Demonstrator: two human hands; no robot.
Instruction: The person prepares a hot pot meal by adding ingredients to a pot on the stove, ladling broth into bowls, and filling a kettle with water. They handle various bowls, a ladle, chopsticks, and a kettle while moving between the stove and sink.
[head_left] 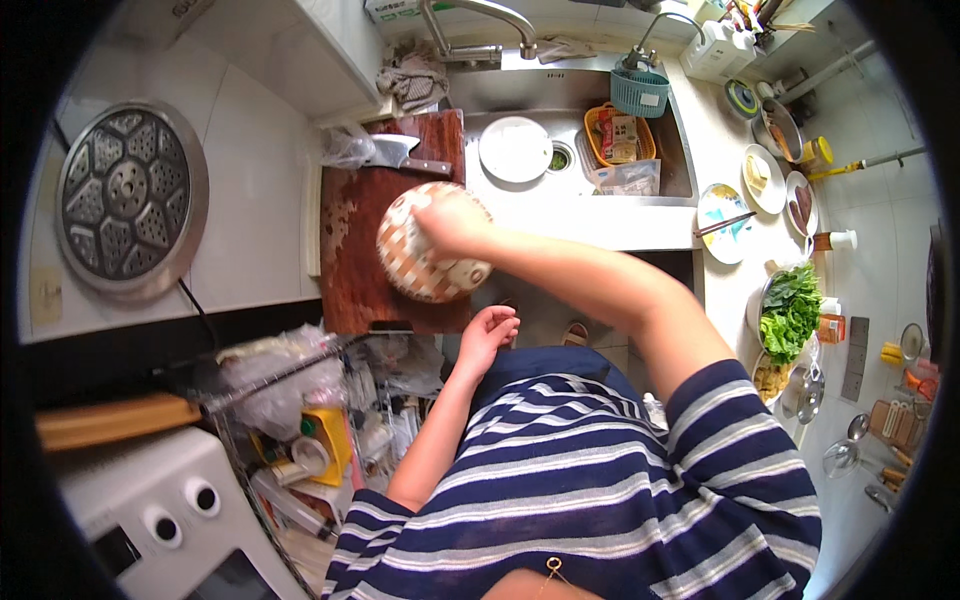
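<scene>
Over the wooden cutting board (350,235), my right hand (452,228) is closed at a round brown-and-white checked thing (415,270). It is blurred, and I cannot make out whether it is a bowl, a cover or a cloth; my fingertips are hidden. My left hand (488,338) hangs in front of the board's near edge, its fingers loosely curled and apart, with nothing in them. A cleaver (400,157) lies at the board's far end, blade to the left.
Beyond and to the right is a steel sink (680,170) with a white plate (515,150) and an orange basket (590,130). A faucet (490,20) arches above. Plates, chopsticks (725,224) and leafy greens (790,310) line the right counter. A wire rack (290,370) stands left.
</scene>
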